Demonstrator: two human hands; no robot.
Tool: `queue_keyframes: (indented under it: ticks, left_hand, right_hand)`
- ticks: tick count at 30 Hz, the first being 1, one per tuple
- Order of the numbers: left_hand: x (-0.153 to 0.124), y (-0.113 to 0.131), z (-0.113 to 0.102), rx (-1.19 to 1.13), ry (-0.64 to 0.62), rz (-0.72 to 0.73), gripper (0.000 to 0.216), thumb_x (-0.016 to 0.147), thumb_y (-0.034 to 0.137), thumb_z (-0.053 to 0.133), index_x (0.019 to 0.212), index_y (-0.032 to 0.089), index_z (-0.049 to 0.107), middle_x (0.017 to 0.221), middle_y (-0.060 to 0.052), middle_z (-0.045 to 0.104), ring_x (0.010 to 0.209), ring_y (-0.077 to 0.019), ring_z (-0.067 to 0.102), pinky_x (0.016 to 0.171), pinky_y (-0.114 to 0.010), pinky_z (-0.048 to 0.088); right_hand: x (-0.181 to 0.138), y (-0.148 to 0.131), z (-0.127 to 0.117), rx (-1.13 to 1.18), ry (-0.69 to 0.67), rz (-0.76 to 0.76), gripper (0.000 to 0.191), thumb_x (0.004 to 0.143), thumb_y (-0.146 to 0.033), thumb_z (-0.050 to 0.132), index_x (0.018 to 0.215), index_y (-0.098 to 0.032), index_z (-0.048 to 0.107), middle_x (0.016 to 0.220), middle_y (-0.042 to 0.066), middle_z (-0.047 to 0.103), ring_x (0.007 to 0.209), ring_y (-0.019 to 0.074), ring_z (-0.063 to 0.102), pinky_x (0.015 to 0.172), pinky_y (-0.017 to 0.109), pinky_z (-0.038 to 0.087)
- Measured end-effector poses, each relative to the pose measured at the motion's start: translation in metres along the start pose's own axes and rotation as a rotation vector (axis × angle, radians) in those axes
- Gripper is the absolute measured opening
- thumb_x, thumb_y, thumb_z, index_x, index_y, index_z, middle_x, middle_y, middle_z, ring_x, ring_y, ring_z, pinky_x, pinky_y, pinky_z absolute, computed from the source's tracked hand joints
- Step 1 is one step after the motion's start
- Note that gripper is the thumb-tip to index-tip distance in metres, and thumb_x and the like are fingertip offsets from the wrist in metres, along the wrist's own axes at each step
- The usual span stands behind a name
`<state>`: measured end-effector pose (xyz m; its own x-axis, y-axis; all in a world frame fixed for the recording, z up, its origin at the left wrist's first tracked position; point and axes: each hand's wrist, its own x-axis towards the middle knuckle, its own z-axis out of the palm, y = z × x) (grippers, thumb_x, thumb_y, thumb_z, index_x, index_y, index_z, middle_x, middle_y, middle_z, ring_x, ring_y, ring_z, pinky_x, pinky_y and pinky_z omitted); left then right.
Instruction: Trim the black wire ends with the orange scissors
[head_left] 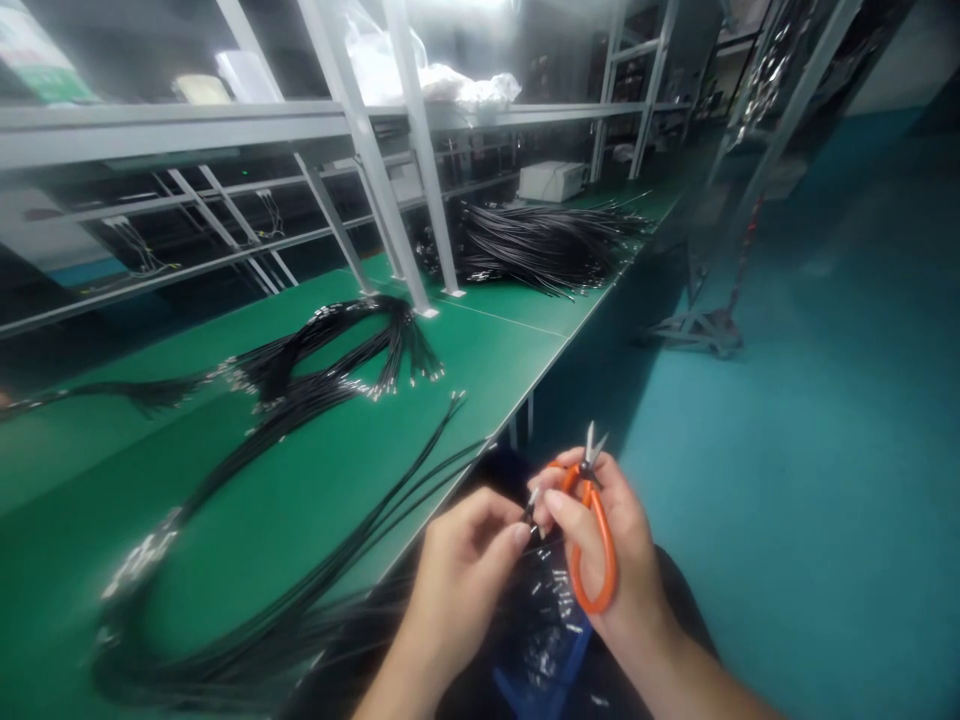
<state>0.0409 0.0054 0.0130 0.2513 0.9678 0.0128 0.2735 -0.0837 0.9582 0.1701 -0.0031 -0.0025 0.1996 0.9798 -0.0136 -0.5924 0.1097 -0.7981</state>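
Snips (590, 520) in right hand (611, 545), blades up; left hand (461, 570) pinches wire end (529, 508) betw. both thumbs.

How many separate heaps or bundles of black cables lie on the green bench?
3 clear ones: a big heap at the far end by the white box, a fanned bundle mid-bench, and a long looped bundle nearest the hands. Blur at the left edge may hide more.

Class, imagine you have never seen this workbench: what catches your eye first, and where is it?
The orange-handled snips, low at centre right, stand out first in the right hand, blades up, while the left hand pinches a black wire end beside them. Next come the black cable bundles fanned over the green bench, with a thicker heap farther back.
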Motion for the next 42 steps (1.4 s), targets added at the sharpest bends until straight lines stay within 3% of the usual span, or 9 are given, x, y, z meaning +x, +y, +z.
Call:
queue_keyframes:
  ticks: [4,19,22,26,29,33,36,42]
  left_hand:
    - [-0.001,-0.003,0.001,-0.034,0.024,-0.025,0.016,0.08,0.029,0.064,0.072,0.016,0.061,0.067,0.0,0.063,0.059,-0.0115,0.053,0.055,-0.02,0.04]
    - [-0.009,-0.006,0.004,0.252,0.135,0.103,0.01,0.084,0.024,0.059,0.078,0.02,0.065,0.071,0.001,0.065,0.061,-0.0123,0.057,0.057,-0.021,0.042]
    - [-0.008,-0.009,0.004,0.142,0.103,0.056,0.009,0.084,0.026,0.059,0.079,0.019,0.063,0.073,0.0,0.066,0.063,-0.0128,0.058,0.059,-0.021,0.043]
    - [-0.005,-0.015,0.001,-0.079,0.051,-0.056,0.018,0.084,0.033,0.059,0.075,0.017,0.056,0.066,0.0,0.061,0.052,-0.0095,0.047,0.049,-0.02,0.039]
    - [-0.004,-0.015,-0.001,-0.171,0.032,-0.051,0.019,0.085,0.035,0.056,0.079,0.017,0.054,0.07,0.0,0.06,0.052,-0.0092,0.046,0.048,-0.02,0.038]
    - [-0.003,-0.01,-0.001,-0.173,0.136,0.034,0.015,0.08,0.031,0.064,0.083,0.018,0.057,0.077,-0.001,0.059,0.067,-0.0134,0.055,0.059,-0.022,0.043]
    - [-0.002,-0.006,-0.001,-0.247,0.178,0.023,0.014,0.08,0.027,0.064,0.074,0.017,0.058,0.068,0.0,0.058,0.063,-0.0127,0.054,0.059,-0.022,0.043]
    - [-0.001,-0.008,-0.004,-0.565,0.037,-0.026,0.012,0.084,0.021,0.06,0.074,0.015,0.056,0.065,0.001,0.057,0.061,-0.0098,0.051,0.06,-0.021,0.04]
  right_hand:
    - [-0.002,0.002,0.002,0.006,0.01,0.07,0.029,0.074,-0.015,0.068,0.093,-0.025,0.049,0.077,-0.004,0.064,0.064,0.0097,0.056,0.064,0.023,0.046]
    - [0.001,0.006,0.008,-0.032,0.083,0.098,0.027,0.071,-0.016,0.069,0.089,-0.023,0.05,0.071,-0.005,0.062,0.062,0.0104,0.056,0.062,0.023,0.046]
    - [0.0,0.009,0.008,0.021,0.065,0.163,0.021,0.074,-0.013,0.064,0.088,-0.021,0.052,0.072,-0.004,0.06,0.063,0.0101,0.053,0.061,0.023,0.043]
    - [-0.001,0.014,0.008,0.114,0.044,0.216,0.017,0.076,-0.012,0.062,0.088,-0.02,0.053,0.073,-0.003,0.059,0.064,0.0103,0.051,0.061,0.023,0.041]
    - [-0.004,0.015,0.013,0.105,0.068,0.224,0.018,0.075,-0.013,0.063,0.087,-0.021,0.052,0.073,-0.003,0.058,0.064,0.0105,0.052,0.062,0.024,0.042]
    - [-0.009,0.014,0.02,0.012,0.071,0.201,0.026,0.071,-0.012,0.068,0.088,-0.023,0.051,0.071,-0.006,0.056,0.066,0.0113,0.053,0.061,0.023,0.043]
    - [-0.012,0.013,0.022,-0.002,0.027,0.164,0.027,0.071,-0.012,0.069,0.088,-0.024,0.051,0.071,-0.006,0.056,0.067,0.0115,0.054,0.061,0.023,0.044]
    - [-0.012,0.011,0.023,0.028,0.0,0.159,0.017,0.076,-0.012,0.063,0.082,-0.022,0.051,0.071,-0.005,0.059,0.066,0.0106,0.055,0.063,0.023,0.044]
